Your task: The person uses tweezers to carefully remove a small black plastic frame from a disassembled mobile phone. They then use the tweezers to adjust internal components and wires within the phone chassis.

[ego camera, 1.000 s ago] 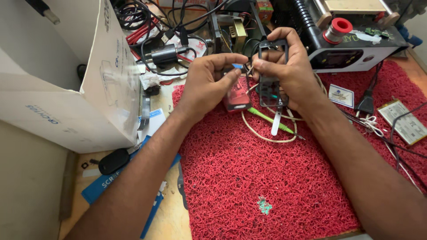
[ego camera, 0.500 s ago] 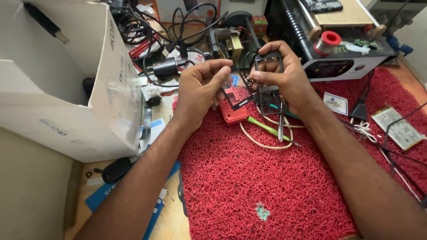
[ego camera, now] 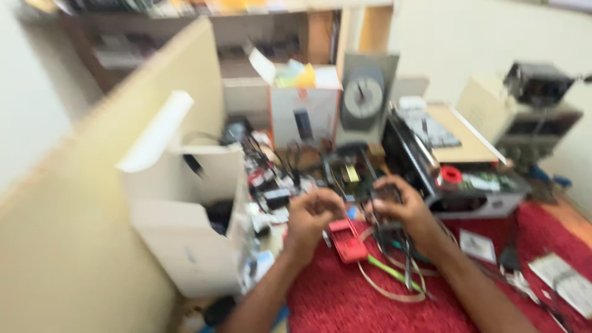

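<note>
The view is motion-blurred. My left hand (ego camera: 310,216) is curled over the top end of a small red device (ego camera: 346,241) that rests on the red mat (ego camera: 370,302). My right hand (ego camera: 401,209) grips a dark small part (ego camera: 385,196) with wires hanging from it. The two hands are close together, almost touching. A green-handled tool (ego camera: 394,274) and a loop of pale cable (ego camera: 385,290) lie on the mat just below the hands.
An open white cardboard box (ego camera: 185,216) stands at the left. Behind the hands sit tangled cables and a circuit board (ego camera: 345,169), a black-and-white machine with a red tape roll (ego camera: 451,176), a white box (ego camera: 305,111) and a gauge (ego camera: 364,97). Papers (ego camera: 564,280) lie at the right.
The camera has tilted up and pulled back, so shelves and boxes behind now show. Both hands stay together over the red device and the dark part.
</note>
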